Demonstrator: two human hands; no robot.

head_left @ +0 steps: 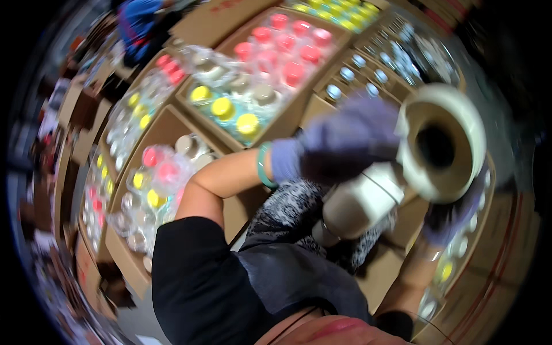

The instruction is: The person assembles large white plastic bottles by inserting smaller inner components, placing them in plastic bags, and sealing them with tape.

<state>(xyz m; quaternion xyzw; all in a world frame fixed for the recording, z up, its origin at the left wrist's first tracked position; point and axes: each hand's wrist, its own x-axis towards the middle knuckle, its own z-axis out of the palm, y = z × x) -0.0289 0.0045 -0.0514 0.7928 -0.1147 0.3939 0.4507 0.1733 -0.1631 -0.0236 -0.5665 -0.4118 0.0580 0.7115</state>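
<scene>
A white round thing (474, 129) with a tan inner wall and a dark hole in its middle is raised at the right. My right hand (454, 215), in a purple glove, is closed round its lower right side, partly hidden behind it. My left hand (351, 138), gloved the same way, is at its left rim; motion smears the fingers, so a grip there cannot be made out. Below the hands, in front of my lap, is a white and beige bottle-shaped thing (362, 204) with a thin dark line round it.
Ahead stand cardboard boxes of bottles with pink caps (293, 72), yellow caps (223, 108) and pale blue tops (347, 73). An open carton (129, 261) at the left holds mixed, plastic-wrapped bottles. More bottles (460, 247) line the right side. A person in blue (137, 26) is far left.
</scene>
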